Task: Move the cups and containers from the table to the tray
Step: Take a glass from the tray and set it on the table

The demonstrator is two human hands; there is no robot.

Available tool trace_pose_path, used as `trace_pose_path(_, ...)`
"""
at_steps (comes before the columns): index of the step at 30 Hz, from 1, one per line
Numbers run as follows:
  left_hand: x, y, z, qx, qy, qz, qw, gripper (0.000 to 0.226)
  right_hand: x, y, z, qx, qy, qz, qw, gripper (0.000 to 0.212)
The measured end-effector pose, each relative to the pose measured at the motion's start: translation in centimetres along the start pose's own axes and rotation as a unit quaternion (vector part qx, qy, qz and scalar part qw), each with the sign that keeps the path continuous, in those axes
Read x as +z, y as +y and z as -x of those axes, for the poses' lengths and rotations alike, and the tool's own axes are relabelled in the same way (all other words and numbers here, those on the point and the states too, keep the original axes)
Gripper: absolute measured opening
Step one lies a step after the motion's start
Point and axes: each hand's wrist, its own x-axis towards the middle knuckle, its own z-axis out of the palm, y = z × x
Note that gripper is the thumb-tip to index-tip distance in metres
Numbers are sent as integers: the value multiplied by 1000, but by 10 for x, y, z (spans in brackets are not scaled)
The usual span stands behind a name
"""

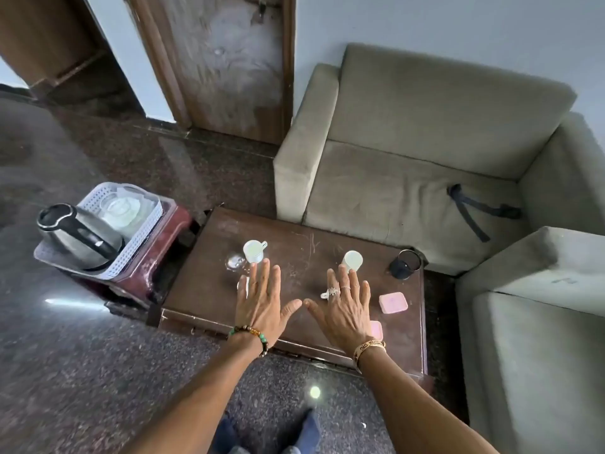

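While both hands hang flat over the table (301, 257), nothing is gripped.

Left hand (262, 299) and right hand (347, 309): fingers straight and spread, thumbs nearly touching, no hold on anything. On the tabletop: handled white cup (254, 250), clear glass (235, 262) just beside it, plain white cup (353, 259), dark container (405, 264), pink box (393, 303). Tray (144, 237) stands apart to the left on a maroon stool (157, 257), crowded by a kettle (75, 237) and glassware (121, 208).

Risks, by my judgement: the glass is hard to see, so a reach for the handled cup could knock it. With little free room in the tray, a cup may tip against the kettle.

Hidden: second pink box (376, 329) half under the right wrist. Something pale (247, 281) under the left fingers, cannot tell what. Tray contents blurred.
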Motion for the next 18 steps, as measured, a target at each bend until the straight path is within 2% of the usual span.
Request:
trace_pose_path(9,24,-70,27,-65,-30,47,996,86,28,-62,10,-47,-40,24,998,103)
trace_pose_path(13,33,-109,42,-98,-54,70,991,84,45,-97,14,-66,-76,42,994,95)
trace_pose_path(18,22,-168,54,-132,-49,71,987,83,49,-156,-3,-98,-63,48,992,96)
